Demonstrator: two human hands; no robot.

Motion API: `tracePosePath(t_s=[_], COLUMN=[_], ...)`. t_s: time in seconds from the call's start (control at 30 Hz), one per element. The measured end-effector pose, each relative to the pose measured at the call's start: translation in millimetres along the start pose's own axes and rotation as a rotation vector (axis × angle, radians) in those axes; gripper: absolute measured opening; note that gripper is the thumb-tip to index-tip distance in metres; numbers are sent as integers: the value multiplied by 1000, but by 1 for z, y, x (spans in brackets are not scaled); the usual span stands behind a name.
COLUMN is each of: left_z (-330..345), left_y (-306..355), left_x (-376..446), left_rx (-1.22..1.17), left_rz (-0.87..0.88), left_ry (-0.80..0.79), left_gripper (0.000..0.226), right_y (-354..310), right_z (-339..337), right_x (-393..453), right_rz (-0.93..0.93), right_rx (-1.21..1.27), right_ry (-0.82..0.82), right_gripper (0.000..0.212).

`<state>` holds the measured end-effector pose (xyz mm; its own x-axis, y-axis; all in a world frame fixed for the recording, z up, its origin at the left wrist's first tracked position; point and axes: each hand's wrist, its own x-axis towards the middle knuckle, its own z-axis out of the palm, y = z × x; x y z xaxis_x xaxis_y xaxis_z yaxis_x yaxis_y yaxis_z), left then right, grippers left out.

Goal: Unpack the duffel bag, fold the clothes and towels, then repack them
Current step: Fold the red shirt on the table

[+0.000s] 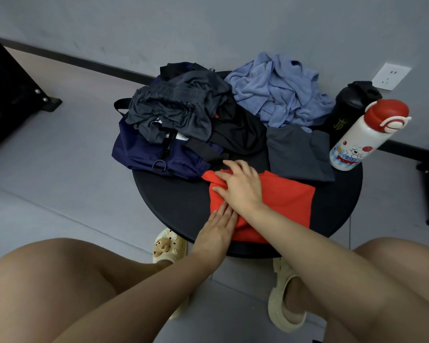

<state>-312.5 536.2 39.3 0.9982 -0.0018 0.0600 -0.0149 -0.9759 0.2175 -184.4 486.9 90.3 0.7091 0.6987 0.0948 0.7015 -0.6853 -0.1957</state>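
A red garment (282, 199) lies on the near part of the round black table (178, 201). My right hand (240, 184) rests on its left part, fingers curled into the bunched cloth at its upper left corner. My left hand (218, 226) lies flat, fingers straight, on the garment's near left edge. The navy duffel bag (144, 152) sits slumped at the table's left. On it lie crumpled dark grey shorts (174, 107) and a black garment (238, 134). A folded dark grey garment (297, 154) lies to the right. A crumpled blue towel (278, 92) lies at the back.
A white bottle with a red cap (367, 134) and a black bottle (349, 105) stand at the table's right edge. A wall socket (390, 76) is behind them. Black metal frames (10, 90) stand on the floor at left and right. My knees and sandalled feet are below the table.
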Motion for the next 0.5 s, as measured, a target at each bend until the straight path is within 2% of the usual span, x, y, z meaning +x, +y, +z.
tracePosePath(t_s=[0.1, 0.17, 0.23, 0.4, 0.5], left_z=[0, 3, 5, 1, 0], left_y=[-2, -4, -6, -6, -7], left_x=[0, 0, 0, 1, -1], left_rx=[32, 38, 56, 78, 60], left_rz=[35, 62, 91, 92, 99], left_ry=[25, 85, 133, 70, 115], left_gripper=[71, 66, 52, 48, 48], right_y=[-3, -1, 6, 10, 6], right_z=[10, 10, 8, 8, 7], right_x=[-2, -2, -3, -2, 1], right_rz=[31, 99, 105, 22, 64], right_rx=[78, 128, 150, 56, 96], right_ry=[155, 135, 155, 19, 150], right_gripper=[9, 12, 15, 32, 18])
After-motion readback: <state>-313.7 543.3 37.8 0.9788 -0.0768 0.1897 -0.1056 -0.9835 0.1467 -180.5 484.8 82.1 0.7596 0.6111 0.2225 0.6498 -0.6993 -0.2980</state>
